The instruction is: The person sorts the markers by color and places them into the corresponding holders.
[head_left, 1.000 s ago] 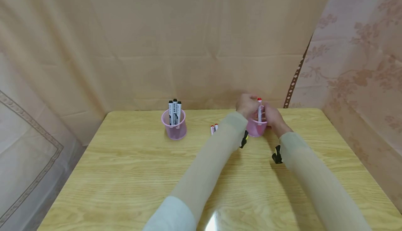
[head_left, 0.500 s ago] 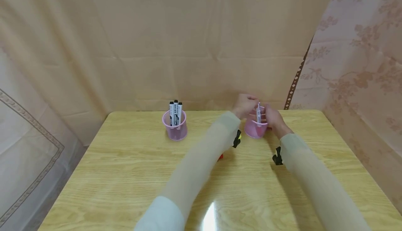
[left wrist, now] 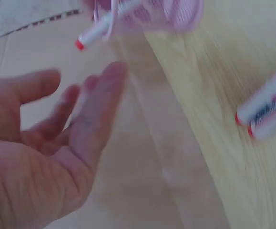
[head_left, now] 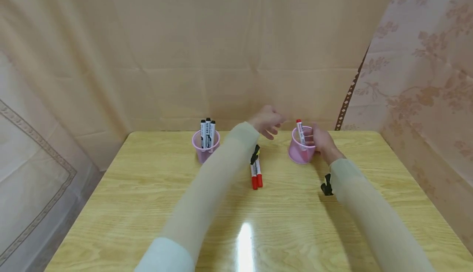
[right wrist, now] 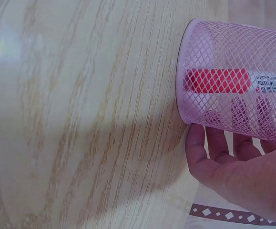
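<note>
My right hand (head_left: pixel 324 142) holds the side of a pink mesh pen cup (head_left: pixel 293 153), its fingers showing behind the mesh in the right wrist view. One whiteboard marker (head_left: pixel 300 130) leans in that cup, a red end above the rim; its red cap (right wrist: pixel 219 81) is low inside. Left of the cup, my left hand (head_left: pixel 267 122) hovers over the table's far edge with nothing in it, fingers spread and slightly bent in the left wrist view. Two red-capped markers (head_left: pixel 254 181) lie side by side on the table, partly hidden by the left wrist.
A second pink mesh pen cup (head_left: pixel 203 155) stands to the left with several black-capped markers (head_left: pixel 208 133) upright in it. The wooden table (head_left: pixel 148 202) meets a beige cloth (head_left: pixel 184 58) at the back. A patterned cloth (head_left: pixel 425 99) hangs at the right.
My left hand has let go of the marker, which now leans in the right cup, and has moved left. The two lying markers have come into sight. My right hand stays on the cup.
</note>
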Demonstrator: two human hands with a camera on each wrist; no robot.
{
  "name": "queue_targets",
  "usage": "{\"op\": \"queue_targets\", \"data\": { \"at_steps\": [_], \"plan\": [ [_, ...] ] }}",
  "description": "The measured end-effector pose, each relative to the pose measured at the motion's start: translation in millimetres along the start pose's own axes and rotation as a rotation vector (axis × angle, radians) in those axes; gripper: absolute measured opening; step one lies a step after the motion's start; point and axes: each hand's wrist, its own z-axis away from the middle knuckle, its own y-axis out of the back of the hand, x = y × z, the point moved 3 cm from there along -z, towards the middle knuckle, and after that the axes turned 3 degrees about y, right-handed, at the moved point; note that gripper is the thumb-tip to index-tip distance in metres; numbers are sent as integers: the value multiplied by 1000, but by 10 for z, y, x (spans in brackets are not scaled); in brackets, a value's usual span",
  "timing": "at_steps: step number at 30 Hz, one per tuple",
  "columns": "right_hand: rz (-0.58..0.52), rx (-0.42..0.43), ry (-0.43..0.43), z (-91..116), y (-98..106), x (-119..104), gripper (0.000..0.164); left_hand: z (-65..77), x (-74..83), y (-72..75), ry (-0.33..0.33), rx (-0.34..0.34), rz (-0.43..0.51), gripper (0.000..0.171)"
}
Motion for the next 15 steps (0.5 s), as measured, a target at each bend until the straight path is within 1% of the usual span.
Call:
{"op": "queue_targets", "data": {
  "at_steps": [2, 5, 10, 12, 14, 15],
  "plan": [
    [15, 1, 2, 7, 13, -10, 79, 50, -24, 85, 54, -39, -55, 51],
    [20, 3, 6, 12, 28, -23, 81, 136, -58, 181, 156, -88, -139, 60],
    [-2, 9, -4, 2, 51, -12, 81, 249, -106, 276, 326, -132, -291, 50],
    [-10, 11, -8, -1, 58, -2, 80, 254, -147, 308, 382, -137, -314, 47],
    [-17, 13, -10, -6, 60, 8, 80, 222, -214, 340, 410, -145, -315, 47],
    [-24, 14, -8, -9, 63, 13, 79, 190, -261, 351, 412, -140, -313, 46]
  ]
}}
